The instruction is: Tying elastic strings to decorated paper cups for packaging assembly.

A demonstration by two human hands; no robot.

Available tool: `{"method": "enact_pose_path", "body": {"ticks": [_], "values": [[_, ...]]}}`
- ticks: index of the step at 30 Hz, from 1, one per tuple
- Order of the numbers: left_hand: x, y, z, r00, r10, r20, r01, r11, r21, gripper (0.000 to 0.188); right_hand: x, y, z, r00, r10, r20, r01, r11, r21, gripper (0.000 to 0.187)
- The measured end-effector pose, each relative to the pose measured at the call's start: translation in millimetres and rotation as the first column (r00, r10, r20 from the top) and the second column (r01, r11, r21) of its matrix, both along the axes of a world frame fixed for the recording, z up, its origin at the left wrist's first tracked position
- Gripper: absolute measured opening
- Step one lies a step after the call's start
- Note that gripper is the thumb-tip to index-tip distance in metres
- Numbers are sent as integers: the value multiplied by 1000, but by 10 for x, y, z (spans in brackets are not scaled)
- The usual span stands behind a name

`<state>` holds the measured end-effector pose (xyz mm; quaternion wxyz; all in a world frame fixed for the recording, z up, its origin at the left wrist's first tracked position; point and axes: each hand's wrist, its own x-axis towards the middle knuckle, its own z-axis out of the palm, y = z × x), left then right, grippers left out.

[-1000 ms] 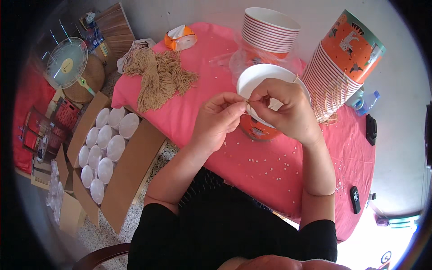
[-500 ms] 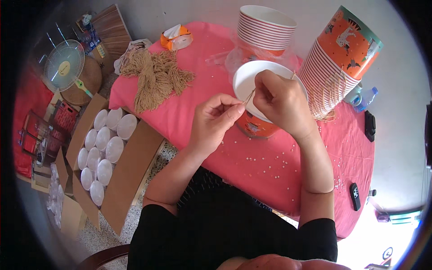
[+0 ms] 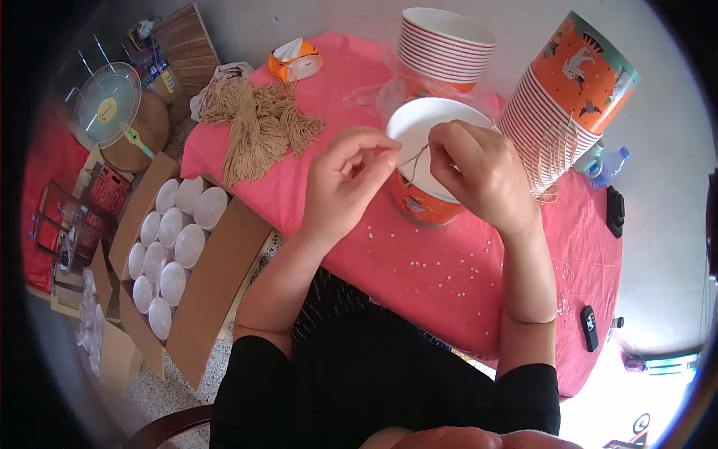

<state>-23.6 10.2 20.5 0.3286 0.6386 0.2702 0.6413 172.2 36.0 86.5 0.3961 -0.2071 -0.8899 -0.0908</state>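
My right hand (image 3: 482,176) is closed, with fingers curled round a thin tan cord (image 3: 416,159). The cord's loose ends dangle from the fingers over a paper bucket (image 3: 428,206), white inside and orange with printed figures outside. Just left of the cord is my left hand (image 3: 340,187), thumb and forefinger tips brought together. Whether anything thin is between those tips cannot be made out. Behind my right hand, a tall leaning stack of matching buckets (image 3: 576,75) has several tan cords (image 3: 552,153) draped on its side.
A bundle of tan cords (image 3: 258,127) lies at the table's left, near an orange tissue pack (image 3: 295,60). More nested buckets (image 3: 446,49) stand behind. Small white bits dot the pink tablecloth (image 3: 389,277). An open carton (image 3: 217,295) of clear cups sits at left; a black remote (image 3: 590,328) lies right.
My left hand has moved left and slightly up, away from the cord. My right hand has shifted slightly right, and the cord ends now hang loose from it.
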Motion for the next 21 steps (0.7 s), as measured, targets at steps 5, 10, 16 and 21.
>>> {"method": "enact_pose_path", "body": {"ticks": [5, 10, 16, 21], "values": [[163, -7, 160, 994, 54, -92, -57, 998, -26, 12, -7, -58, -3, 1000, 1, 25, -1, 1000, -11, 17], [128, 27, 191, 994, 22, -107, -30, 997, -72, 10, -8, -40, -4, 1000, 12, 17, -12, 1000, 7, 17], [25, 45, 262, 993, -92, -77, 78, 981, -177, 9, 4, -43, 36, 999, -11, 31, 8, 996, 94, 19], [18, 28, 254, 987, -88, -134, 58, 975, -213, 9, 36, -92, 74, 989, -76, 123, 55, 985, 162, 23]]}}
